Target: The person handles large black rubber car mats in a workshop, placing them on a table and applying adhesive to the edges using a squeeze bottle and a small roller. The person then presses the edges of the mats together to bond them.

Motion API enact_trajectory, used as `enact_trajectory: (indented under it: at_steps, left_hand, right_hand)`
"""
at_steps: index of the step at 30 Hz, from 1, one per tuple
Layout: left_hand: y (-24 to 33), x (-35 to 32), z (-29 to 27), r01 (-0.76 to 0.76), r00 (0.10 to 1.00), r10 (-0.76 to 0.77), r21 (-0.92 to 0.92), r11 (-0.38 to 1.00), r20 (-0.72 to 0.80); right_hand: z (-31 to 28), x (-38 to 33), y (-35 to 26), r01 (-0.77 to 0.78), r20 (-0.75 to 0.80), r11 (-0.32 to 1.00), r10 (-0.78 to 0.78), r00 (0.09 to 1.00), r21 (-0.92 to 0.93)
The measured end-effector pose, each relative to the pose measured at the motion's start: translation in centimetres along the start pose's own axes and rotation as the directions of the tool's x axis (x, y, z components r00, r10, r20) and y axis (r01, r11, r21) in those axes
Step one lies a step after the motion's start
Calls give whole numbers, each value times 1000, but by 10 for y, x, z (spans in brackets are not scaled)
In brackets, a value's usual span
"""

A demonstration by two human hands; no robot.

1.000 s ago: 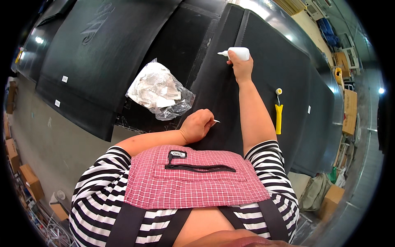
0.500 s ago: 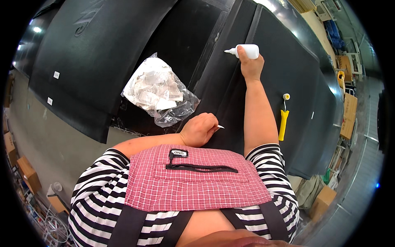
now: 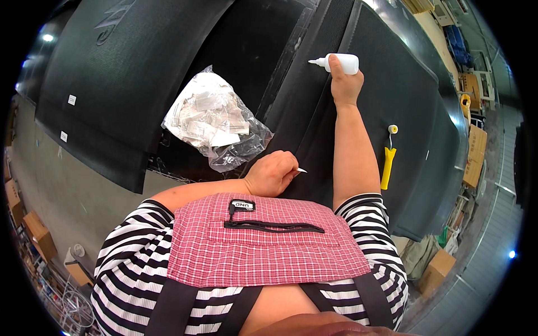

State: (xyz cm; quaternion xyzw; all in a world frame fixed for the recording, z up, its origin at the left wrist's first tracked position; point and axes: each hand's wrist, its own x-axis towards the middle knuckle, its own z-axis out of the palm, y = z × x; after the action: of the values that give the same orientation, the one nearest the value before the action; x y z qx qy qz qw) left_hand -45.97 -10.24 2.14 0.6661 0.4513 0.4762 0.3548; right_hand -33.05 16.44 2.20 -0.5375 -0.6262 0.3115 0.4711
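A white squeeze bottle (image 3: pixel 348 64) lies sideways in my right hand (image 3: pixel 346 84), its pointed nozzle aimed left above the black sheet material (image 3: pixel 314 112). Closer to my body, my left hand (image 3: pixel 273 173) is closed, fingers pinched on a small white pointed piece (image 3: pixel 302 170) that pokes out to the right. Most of that piece is hidden by the fingers. Just beyond the left hand sits a clear plastic bag (image 3: pixel 216 120) filled with white labels or paper slips. To the right of my right forearm lies a small roller with a yellow handle (image 3: pixel 388 168).
Another large black sheet (image 3: pixel 112 95) spreads over the left side, with two small white labels on it. Cardboard boxes (image 3: pixel 475 155) stand along the right, and another box (image 3: pixel 39 232) rests on the floor at left.
My right hand has moved slightly farther away and to the right with the bottle. The left hand keeps its pinch almost in place.
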Motion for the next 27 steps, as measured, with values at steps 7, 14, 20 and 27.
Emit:
enact_trajectory:
  at_steps: [7,14,20,27]
  left_hand:
    - [-2,-1,0,-6,1000,6,10,1000,11]
    - [-2,-1,1,-12,1000,12,2,1000,7]
    - [-2,-1,1,-27,1000,27,8,1000,-5]
    - [-3,-1,2,-21,1000,21,12,1000,-5]
  right_hand:
    - [0,-3,-3,19,15,999,-18,1000,-26]
    - [-4,-7,-4,26,48,999,-24,999,-24]
    - [-7,-14,-7,15,74,1000,-14,997,-20]
    - [-10,-24,-14,-16,98,1000,13,995,21]
